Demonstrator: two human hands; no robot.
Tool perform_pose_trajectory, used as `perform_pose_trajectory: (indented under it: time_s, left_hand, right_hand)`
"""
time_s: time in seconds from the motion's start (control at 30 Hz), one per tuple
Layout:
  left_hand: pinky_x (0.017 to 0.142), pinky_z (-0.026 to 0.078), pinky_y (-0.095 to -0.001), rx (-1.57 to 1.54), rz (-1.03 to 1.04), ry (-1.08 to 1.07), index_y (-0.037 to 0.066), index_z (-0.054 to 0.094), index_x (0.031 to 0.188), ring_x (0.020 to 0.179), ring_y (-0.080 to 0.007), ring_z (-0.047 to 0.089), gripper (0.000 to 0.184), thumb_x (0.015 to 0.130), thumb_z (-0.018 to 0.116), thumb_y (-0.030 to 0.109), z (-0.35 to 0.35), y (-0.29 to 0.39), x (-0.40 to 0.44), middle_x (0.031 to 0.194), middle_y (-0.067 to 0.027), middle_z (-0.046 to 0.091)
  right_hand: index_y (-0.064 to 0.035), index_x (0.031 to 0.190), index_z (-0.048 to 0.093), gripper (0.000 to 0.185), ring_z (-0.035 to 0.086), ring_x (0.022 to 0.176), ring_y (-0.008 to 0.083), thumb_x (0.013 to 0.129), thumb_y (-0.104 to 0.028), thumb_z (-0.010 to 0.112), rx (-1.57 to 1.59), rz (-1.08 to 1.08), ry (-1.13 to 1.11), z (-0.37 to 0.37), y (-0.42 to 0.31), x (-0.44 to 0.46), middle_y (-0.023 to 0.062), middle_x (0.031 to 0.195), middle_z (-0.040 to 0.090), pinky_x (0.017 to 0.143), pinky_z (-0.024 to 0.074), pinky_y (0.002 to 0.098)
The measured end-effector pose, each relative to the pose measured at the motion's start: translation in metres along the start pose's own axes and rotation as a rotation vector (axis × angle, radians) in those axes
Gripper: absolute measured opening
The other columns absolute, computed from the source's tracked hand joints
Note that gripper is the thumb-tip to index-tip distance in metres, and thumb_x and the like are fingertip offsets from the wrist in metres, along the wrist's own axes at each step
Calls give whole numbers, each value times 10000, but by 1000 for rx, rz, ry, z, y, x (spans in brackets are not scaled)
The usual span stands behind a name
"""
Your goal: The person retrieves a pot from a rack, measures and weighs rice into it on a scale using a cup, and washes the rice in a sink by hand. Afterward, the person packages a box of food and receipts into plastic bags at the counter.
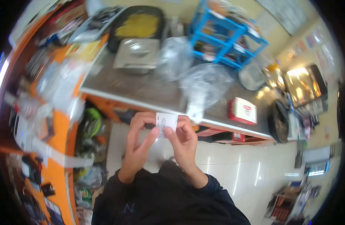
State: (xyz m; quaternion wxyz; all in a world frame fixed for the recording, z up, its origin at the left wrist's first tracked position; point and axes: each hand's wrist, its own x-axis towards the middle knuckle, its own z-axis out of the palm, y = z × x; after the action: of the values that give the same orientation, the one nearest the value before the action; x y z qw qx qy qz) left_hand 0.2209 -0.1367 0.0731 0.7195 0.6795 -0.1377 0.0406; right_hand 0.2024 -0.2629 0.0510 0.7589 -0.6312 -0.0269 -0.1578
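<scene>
A small white slip with printed text [169,120] is stretched between my two hands, just in front of the counter's edge. My left hand [136,140] pinches its left side, thumb over the print and fingers behind. From the right, my right hand [185,146] grips the same slip, its thumb pressing on the lower part. Beyond my fingers, a white paper or card [196,107] hangs at the counter edge under clear plastic bags [206,80].
On the dark counter [150,88] are a steel lidded pan [136,56], a black tray of yellow food [138,26], a blue rack [225,28], a red-and-white box [242,111] and a round black pan [279,122]. An orange worktop [54,174] runs along my left.
</scene>
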Motion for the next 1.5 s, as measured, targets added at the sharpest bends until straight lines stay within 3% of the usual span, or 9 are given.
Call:
perform_pose_trajectory:
  time_s: [0.17,0.47,0.8,0.93,1.1,1.2,1.3,1.4,1.5]
  left_hand:
    - [1003,221,-353,352,143,-182,-4,241,1313,1214,-255,294,597,816,545,125,165,-32,29,1294,-156,330]
    - [1034,191,-445,546,315,-541,-94,219,1288,1245,-380,250,582,842,494,159,369,-133,85,1319,-263,266]
    - [1026,125,-519,730,207,-491,-85,354,1185,1116,-357,350,515,793,525,202,429,-197,118,1118,-228,393]
    - [1024,129,-528,738,185,-470,-55,387,1158,1086,-351,365,494,791,531,243,431,-201,118,1092,-206,403]
    - [1041,94,-525,798,134,-490,-41,387,1187,1131,-334,351,536,785,543,279,433,-202,115,1134,-192,395]
    - [1036,102,-519,818,129,-464,-23,398,1201,1144,-330,344,523,791,533,271,433,-200,113,1149,-181,395]
    - [1026,115,-501,932,200,-222,-4,402,1218,1150,-338,340,559,761,572,268,417,-181,114,1178,-176,392]
    - [999,148,-496,1208,116,468,20,402,1228,1149,-367,334,636,688,662,230,349,-149,124,1201,-144,402]
    - [932,264,-446,1261,-44,817,48,425,1197,1062,-346,411,625,652,708,159,281,-141,125,1150,-118,463]
  right_hand:
    - [-38,753,545,166,505,874,209,718,-116,688,-642,-294,302,-199,-38,38,89,910,550,789,385,313]
    - [-37,748,557,262,506,961,258,642,-194,738,-1167,-105,-176,-456,-45,161,84,886,598,828,378,351]
    - [-34,732,550,206,513,583,105,689,-130,727,-762,286,-178,-502,54,189,73,687,563,497,415,232]
    - [-31,726,563,196,505,610,93,672,-108,735,-700,519,-74,-505,58,192,52,749,564,530,423,229]
    - [-71,735,659,117,537,630,132,658,-108,739,-806,187,-126,-505,61,187,63,899,560,493,415,233]
    - [-96,718,695,100,561,778,183,665,-172,732,-791,330,-112,-499,54,184,69,933,562,649,452,306]
    - [-102,959,654,356,493,1001,242,647,-252,735,-1419,13,-422,-502,45,181,86,1058,525,900,345,432]
    - [-112,1262,425,794,381,1104,336,572,-310,765,-1377,-26,-598,-455,-7,182,166,1166,421,1009,182,486]
    - [-128,1347,225,1052,320,1139,394,484,-304,801,-1497,4,-902,-440,-2,164,238,1235,314,979,221,501]
